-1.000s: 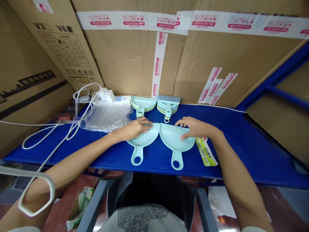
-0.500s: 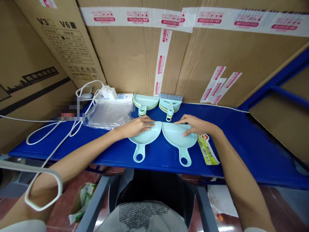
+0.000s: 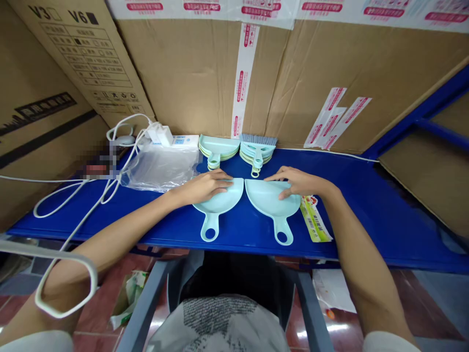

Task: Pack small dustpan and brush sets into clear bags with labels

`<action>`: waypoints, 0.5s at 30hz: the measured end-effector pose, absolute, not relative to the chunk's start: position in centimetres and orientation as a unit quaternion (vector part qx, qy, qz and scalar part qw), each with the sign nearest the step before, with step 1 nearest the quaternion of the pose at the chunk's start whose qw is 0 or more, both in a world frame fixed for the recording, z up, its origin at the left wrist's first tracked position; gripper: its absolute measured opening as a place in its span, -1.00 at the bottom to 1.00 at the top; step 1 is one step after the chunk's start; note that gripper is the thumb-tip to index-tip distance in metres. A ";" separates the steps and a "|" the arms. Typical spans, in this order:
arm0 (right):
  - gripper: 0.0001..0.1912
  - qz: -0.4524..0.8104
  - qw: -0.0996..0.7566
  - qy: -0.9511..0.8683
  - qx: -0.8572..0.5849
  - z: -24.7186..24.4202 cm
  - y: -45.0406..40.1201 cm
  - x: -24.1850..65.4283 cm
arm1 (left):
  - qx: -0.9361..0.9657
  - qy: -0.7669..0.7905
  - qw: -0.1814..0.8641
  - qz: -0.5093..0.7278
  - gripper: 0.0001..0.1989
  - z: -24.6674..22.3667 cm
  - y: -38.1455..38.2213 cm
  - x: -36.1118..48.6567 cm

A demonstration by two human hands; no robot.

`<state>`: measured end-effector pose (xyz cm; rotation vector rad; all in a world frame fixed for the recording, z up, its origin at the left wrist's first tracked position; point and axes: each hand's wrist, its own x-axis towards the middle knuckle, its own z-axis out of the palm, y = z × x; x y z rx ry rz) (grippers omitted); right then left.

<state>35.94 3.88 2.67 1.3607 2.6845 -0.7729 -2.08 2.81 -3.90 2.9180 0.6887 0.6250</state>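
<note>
In the head view, we have the left hand (image 3: 205,187) with its fingers laid over the left dustpan (image 3: 223,203), near the straight edge; if they grip it, we cannot tell. Our right hand (image 3: 302,183) has the fingers bent along the straight edge of the right dustpan (image 3: 273,203), the thumb over its inside; how firmly it grasps, we cannot tell. Both pale dustpans lie on the blue table (image 3: 366,210), with handles toward us. Beyond our fingers are the pile of dustpans (image 3: 220,145) and the pile of brushes (image 3: 258,146). The packet (image 3: 315,222) lies nearer to us than the right fingers
</note>
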 end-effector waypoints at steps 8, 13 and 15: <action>-0.17 -0.239 0.006 0.861 0.449 2.5 3.9 36.0 | 0.950 0.236 0.035 0.201 -0.65 -3.7 2.5 -2.0; -0.18 -0.232 0.008 0.869 0.437 2.5 3.9 36.0 | 0.950 0.191 -0.022 0.244 -0.68 -1.9 1.7 -1.7; -0.19 -0.232 0.001 0.872 0.432 2.5 4.0 36.1 | 0.932 0.149 -0.057 0.325 -0.74 -0.5 0.0 -1.8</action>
